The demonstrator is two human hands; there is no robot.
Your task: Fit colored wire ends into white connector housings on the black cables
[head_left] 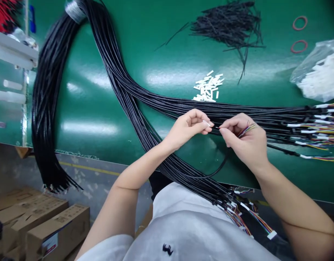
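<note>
Your white shirt (183,224) fills the near edge, and just past it both your forearms reach out over the green tabletop (96,108). Your left hand (187,127) has its fingers pinched shut on a small white connector (206,123), thumb and forefinger pressing its near end. Your right hand (244,139) is closed around one black cable (210,174), which loops down toward your lap and back up; its coloured wires (247,128) fan out past your knuckles, and one thin wire tip pokes from your fingers toward the connector, almost touching it. You look to be at the step of seating a wire end in the connector housing. Judging by the gap, the next move calls for lining the tip squarely with the right slot and pushing straight, without bending it. Under your hands the big bundle of black cables (115,72) sweeps from far left across to the right, where finished ends with white plugs (319,123) lie. More loose connectors (207,87) sit in a small heap just beyond your hands, with black ties (229,25) farther off.
</note>
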